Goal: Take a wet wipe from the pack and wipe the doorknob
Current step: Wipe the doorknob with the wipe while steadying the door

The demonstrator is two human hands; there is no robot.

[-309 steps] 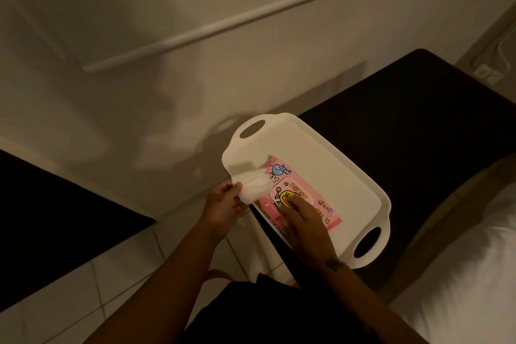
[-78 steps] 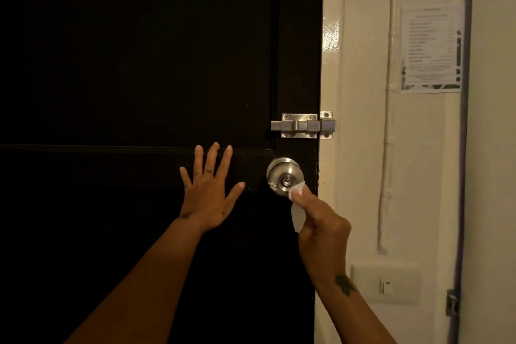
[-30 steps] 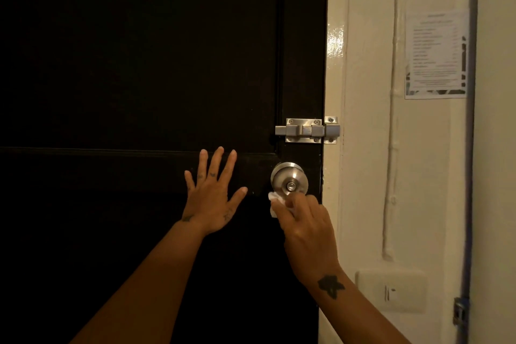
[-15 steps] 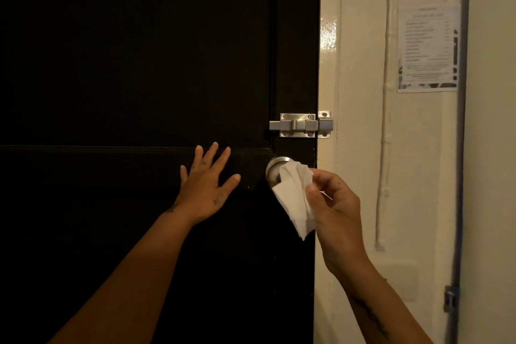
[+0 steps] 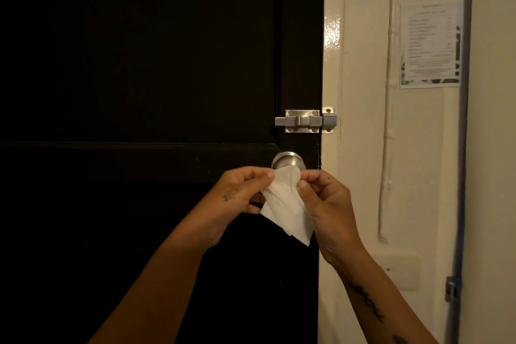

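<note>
Hands meet just below the knob (image 5: 288, 160), both pinching the top edge of the wipe (image 5: 287, 204): the left hand (image 5: 237, 198) holds its left corner between thumb and forefinger, the right hand (image 5: 326, 204) its right corner, and the sheet hangs crumpled between them, its lower tip drooping to the right. Only the knob's upper half shows above the wipe, on the dark door (image 5: 139, 64) beneath the bolt (image 5: 305, 121); the wipe appears near the knob, but contact cannot be judged. The step in hand is probably refolding to a fresh face. To do it well, spread the sheet flat, fold it once, then cup it round the knob and turn, covering the rim and far side as well as the near face.
</note>
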